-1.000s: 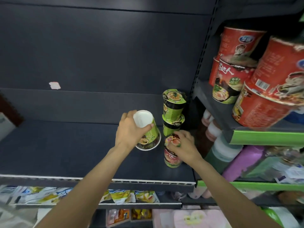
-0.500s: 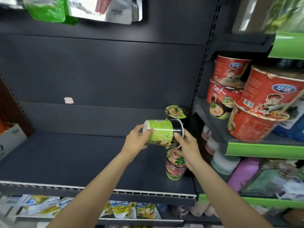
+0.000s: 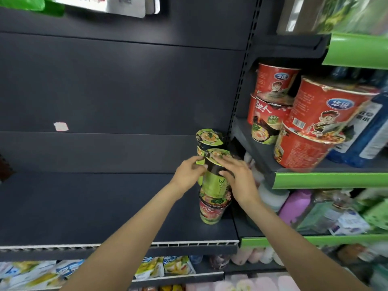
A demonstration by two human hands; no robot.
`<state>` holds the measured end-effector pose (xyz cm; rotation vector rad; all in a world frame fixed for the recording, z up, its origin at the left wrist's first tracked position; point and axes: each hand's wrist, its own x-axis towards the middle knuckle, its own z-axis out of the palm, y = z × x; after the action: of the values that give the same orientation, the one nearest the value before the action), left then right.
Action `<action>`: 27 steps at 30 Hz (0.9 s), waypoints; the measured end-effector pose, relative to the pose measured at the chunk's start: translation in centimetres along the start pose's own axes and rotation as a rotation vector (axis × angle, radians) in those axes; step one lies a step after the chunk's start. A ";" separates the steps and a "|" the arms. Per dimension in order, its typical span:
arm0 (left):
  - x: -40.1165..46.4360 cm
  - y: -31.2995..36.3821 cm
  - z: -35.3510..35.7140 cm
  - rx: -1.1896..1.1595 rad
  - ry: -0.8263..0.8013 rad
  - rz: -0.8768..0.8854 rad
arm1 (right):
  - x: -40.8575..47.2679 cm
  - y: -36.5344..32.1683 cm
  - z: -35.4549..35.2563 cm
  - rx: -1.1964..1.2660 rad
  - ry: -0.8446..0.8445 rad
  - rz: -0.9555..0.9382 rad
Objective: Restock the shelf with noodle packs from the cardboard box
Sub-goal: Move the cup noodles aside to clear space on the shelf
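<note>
I see two bare forearms, no sleeves reaching the wrists, and my left hand (image 3: 186,172) and right hand (image 3: 239,179) without gloves, rings or watch.

"华统" logo on the red noodle bowl (image 3: 323,122)

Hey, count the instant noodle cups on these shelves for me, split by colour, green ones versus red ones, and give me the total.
Tall green noodle cups on the dark shelf: 4, the one gripped by both hands, the one beneath it, and two stacked behind.
Wide red noodle bowls on the right-hand shelf: 4.
Total: 8.
</note>
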<state>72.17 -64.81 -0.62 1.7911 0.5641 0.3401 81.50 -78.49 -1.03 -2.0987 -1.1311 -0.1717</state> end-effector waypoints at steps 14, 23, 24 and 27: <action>-0.3 0.3 0.9 -0.107 -0.029 -0.087 | -1.0 0.8 0.2 -0.072 -0.049 -0.047; -1.4 0.1 0.2 0.170 0.063 0.013 | -1.7 -0.4 0.1 -0.228 -0.065 -0.018; -1.7 0.4 0.1 0.212 0.080 0.034 | -1.8 -0.8 0.1 -0.253 -0.054 -0.022; -2.7 1.2 -0.8 0.306 0.114 0.089 | -1.9 -2.1 0.2 -0.245 -0.023 -0.049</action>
<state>69.71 -65.83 0.87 2.1063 0.6446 0.4380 78.65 -78.95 -0.84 -2.2927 -1.2277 -0.3248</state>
